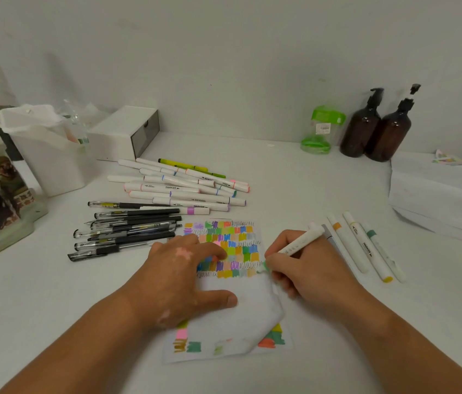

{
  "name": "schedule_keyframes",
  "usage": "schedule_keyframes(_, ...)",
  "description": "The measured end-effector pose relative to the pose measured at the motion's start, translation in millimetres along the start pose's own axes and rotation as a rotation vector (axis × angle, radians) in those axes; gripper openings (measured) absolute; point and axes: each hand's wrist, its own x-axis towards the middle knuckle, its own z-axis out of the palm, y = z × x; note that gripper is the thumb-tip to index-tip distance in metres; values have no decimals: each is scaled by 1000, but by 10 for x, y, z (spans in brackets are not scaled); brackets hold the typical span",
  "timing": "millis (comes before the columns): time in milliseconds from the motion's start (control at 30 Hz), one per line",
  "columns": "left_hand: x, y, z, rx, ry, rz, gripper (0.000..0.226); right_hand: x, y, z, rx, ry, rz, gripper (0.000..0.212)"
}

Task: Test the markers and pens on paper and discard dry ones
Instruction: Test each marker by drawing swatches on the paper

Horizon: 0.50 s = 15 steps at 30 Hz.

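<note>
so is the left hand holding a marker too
No, the left hand lies flat on the paper with straight fingers and holds nothing; only the right hand grips a marker.

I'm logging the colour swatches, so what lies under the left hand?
The left hand rests flat on the test paper, covering the left part of its swatch rows. Swatches show around it; those beneath the hand are hidden.

The word "MARKER" is printed on the barrel of the white marker lying right of the right hand, and on several barrels in the marker pile beyond the left hand.
</note>
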Motion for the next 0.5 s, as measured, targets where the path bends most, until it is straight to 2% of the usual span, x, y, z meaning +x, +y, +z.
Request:
schedule_keyframes(200,15,-5,21,7,19,-4,82,6,16,17,-35,37,-14,15)
schedule_keyframes(367,16,-4,35,8,23,-5,82,4,2,7,-84,-8,-13,12)
schedule_keyframes(500,13,15,31,19,15,-11,81,2,-1,6,-61,28,-9,15)
